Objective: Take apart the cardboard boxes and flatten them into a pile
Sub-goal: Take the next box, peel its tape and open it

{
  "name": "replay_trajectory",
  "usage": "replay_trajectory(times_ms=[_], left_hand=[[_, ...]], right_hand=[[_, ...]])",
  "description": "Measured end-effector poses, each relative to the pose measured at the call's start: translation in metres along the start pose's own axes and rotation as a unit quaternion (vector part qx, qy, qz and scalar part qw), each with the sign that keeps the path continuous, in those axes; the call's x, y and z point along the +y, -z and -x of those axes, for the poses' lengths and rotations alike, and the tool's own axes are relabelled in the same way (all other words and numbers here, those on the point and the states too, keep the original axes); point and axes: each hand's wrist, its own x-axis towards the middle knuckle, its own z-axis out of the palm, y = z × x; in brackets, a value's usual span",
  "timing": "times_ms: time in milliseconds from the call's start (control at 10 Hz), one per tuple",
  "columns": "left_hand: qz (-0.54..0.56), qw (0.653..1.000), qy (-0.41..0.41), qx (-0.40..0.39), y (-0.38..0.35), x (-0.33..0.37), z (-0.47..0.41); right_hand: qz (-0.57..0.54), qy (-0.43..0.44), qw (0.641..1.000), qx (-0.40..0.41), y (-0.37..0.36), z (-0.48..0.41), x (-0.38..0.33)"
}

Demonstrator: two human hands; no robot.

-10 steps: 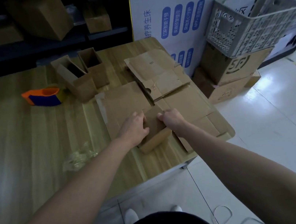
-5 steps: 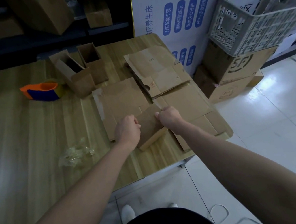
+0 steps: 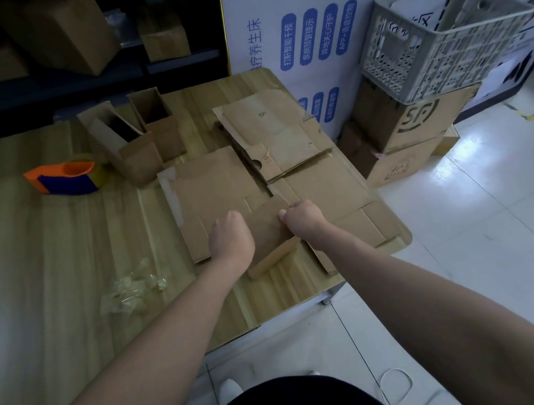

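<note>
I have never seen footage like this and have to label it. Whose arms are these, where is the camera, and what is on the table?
There is no machine here. A person wears one camera on the head, looking forward and down, so the two bare arms are their own. The left hand and right hand each seem to grip a side of a small box, partly squashed, near the front edge of the table. Behind it lie flattened cardboard sheets. Farther back stand two open boxes, next to an orange and blue tape dispenser. Crumpled clear tape lies to the left.
</note>
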Motion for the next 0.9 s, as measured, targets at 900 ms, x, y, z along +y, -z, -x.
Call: replay_trajectory(times_ms=[900], left_hand=[[0.043,0.997,-0.061,-0.028,0.004,-0.031,0.011]], right_hand=[[0.329,0.073,0.941,0.011,-0.008,0.022,-0.010]])
